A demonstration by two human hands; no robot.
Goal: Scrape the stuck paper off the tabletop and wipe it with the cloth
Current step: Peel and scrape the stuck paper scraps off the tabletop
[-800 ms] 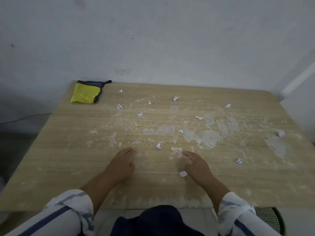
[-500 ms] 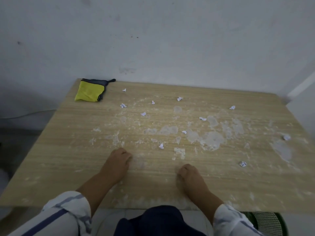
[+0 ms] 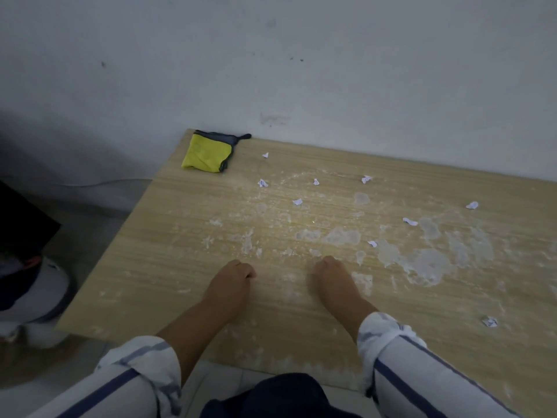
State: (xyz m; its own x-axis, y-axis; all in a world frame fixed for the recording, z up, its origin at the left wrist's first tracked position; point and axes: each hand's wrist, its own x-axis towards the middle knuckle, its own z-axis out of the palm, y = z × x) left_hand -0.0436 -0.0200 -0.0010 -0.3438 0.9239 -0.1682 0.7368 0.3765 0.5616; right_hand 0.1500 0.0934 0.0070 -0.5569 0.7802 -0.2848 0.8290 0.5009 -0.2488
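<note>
The scraping step is judged to be in hand. Both hands are placed low on the wooden surface (image 3: 168,236) near its front edge, side by side and apart from each other. The left hand (image 3: 232,282) is seen with its fingers curled under into a loose fist, and nothing is seen held in it. The right hand (image 3: 331,285) is viewed from the back with its fingers bent down onto the surface; whether anything is pinched beneath them cannot be told. The stuck paper (image 3: 425,267) is spread in whitish patches across the middle and right of the surface, one small patch lying just beside the right hand. Small crumpled paper scraps (image 3: 262,183) are scattered loose among the patches. The yellow cloth (image 3: 208,152), folded and edged in grey, is located at the far left corner against the wall (image 3: 301,70), well apart from both hands and untouched. For the next move, firm fingertip or nail pressure is called for at the edge of the nearest patch, directed along the surface so that the film is lifted rather than smeared. The cloth is to be fetched only once the patches are loosened.
</note>
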